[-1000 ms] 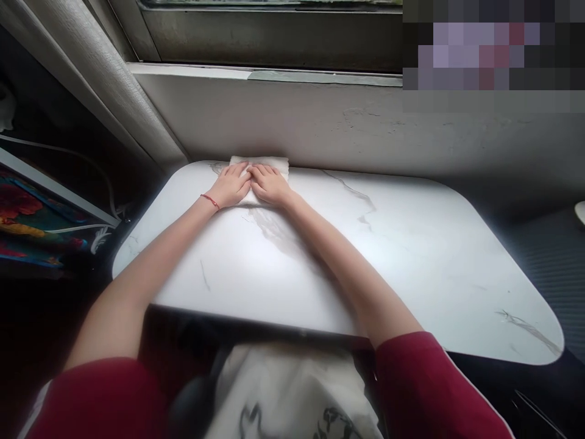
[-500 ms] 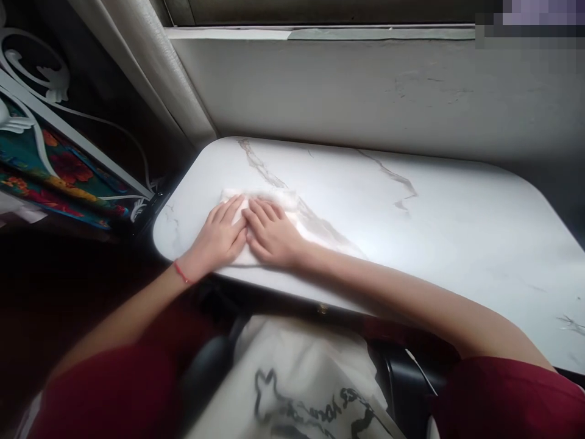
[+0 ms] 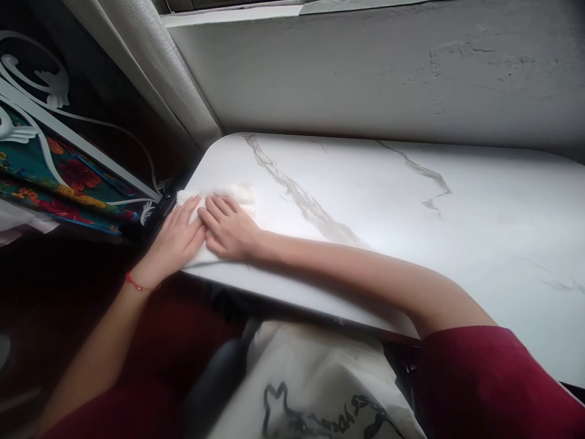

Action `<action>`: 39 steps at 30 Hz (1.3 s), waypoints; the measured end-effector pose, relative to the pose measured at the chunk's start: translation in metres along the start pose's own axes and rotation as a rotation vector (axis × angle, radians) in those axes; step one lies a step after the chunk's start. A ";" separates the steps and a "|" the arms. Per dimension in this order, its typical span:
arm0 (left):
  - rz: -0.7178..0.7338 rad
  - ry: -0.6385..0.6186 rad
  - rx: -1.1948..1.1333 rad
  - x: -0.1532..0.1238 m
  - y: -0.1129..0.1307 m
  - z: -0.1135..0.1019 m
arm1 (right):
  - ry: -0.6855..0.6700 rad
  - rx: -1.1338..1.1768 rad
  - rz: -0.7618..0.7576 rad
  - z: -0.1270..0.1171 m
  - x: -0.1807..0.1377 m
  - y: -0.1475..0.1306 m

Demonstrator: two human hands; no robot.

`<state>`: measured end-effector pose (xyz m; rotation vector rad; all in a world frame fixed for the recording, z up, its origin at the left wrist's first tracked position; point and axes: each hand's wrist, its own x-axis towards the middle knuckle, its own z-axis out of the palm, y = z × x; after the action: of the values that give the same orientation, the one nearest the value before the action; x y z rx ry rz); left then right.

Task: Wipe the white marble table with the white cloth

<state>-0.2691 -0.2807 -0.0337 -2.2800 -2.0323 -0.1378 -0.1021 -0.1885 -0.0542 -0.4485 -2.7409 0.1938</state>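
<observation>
A white cloth [image 3: 244, 196] lies spread at the left end of a white marble-patterned tabletop [image 3: 320, 177], close to its rounded corner. My left hand [image 3: 177, 239] rests palm down on the cloth's left part, fingers stretched out, with a thin red string bracelet [image 3: 138, 283] at the wrist. Pressed flat beside it is my right hand [image 3: 232, 230], its fingers also on the cloth and touching the left hand near the thumb. Both hands cover much of the cloth, and their palms are hidden.
A grey wall [image 3: 320, 79] runs along the table's far edge, with a pale curtain [image 3: 171, 67] at its left. White scrolled metalwork [image 3: 77, 122] and flowered fabric [image 3: 68, 177] stand left. A printed pale cloth [image 3: 320, 372] lies below the near edge.
Both hands and the cloth have slid left along the tabletop to its left edge. The view has shifted slightly, showing less above the wall.
</observation>
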 end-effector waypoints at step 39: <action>0.080 0.027 -0.239 0.239 -0.009 0.035 | 0.174 0.001 0.280 0.010 0.074 0.219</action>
<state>-0.2501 -0.0395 -0.0390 -2.4769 -2.0039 -0.4260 -0.1091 0.0416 -0.0812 -0.8101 -2.5002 0.2150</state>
